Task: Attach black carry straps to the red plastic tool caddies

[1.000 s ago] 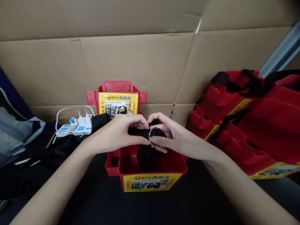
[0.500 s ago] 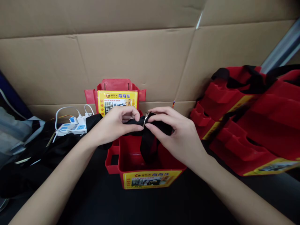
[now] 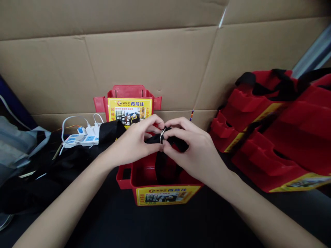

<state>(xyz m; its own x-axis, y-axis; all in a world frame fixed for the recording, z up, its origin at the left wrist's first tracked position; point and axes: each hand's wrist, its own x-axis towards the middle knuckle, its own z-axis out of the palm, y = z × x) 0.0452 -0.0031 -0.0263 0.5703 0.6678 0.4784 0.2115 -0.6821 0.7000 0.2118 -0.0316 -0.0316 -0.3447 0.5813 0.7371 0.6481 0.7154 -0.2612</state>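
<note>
My left hand (image 3: 136,143) and my right hand (image 3: 192,150) meet above an open red plastic box (image 3: 124,179) with a yellow label on its front. Both pinch a black strap (image 3: 161,165) that hangs down into the box. A metal ring (image 3: 162,135) sits on the strap between my fingertips. The left fingers grip the strap left of the ring, the right fingers hold the ring and the strap beside it. A second red box (image 3: 129,94) with a yellow label stands behind, against the cardboard.
A cardboard wall (image 3: 160,65) closes the back. Several red boxes with black straps (image 3: 274,127) are stacked on the right. A white power strip (image 3: 82,137) with cables and dark fabric (image 3: 51,172) lie on the left. The surface is black.
Both hands drew closer together on the strap. The ring turned edge-on between my fingertips, and the strap end moved through it. The box stayed put.
</note>
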